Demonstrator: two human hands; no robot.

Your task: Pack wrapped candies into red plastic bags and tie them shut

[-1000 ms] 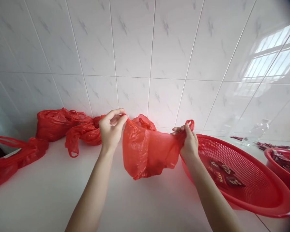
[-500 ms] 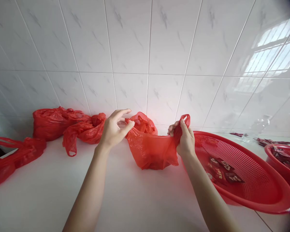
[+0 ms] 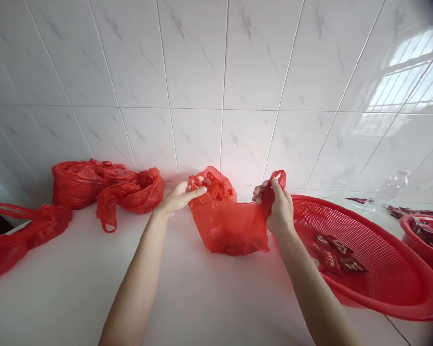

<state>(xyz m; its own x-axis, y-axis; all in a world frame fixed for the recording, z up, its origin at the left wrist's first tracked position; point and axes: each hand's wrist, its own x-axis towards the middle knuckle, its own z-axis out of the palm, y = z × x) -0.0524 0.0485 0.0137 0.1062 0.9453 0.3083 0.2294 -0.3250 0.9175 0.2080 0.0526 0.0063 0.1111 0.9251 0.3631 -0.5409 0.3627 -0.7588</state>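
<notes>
A red plastic bag (image 3: 231,226) sits on the white counter (image 3: 209,298) close to the tiled wall, its mouth held wide. My right hand (image 3: 278,207) is closed in a pinch on the bag's right handle, which sticks up above my fingers. My left hand (image 3: 178,198) lies at the bag's left handle with its fingers stretched out. The index fingertip touches the crumpled plastic there, and nothing is gripped. What the bag holds is hidden.
A red mesh basket (image 3: 375,293) with several dark sachets (image 3: 332,254) lies right of the bag. A second red basin (image 3: 424,238) and a clear bottle (image 3: 386,190) are at far right. Filled red bags (image 3: 101,187) lie along the wall at left, another (image 3: 18,235) at the left edge.
The bag came down from the air to rest on the counter. My left hand let go of its handle and opened; my right hand kept its pinch.
</notes>
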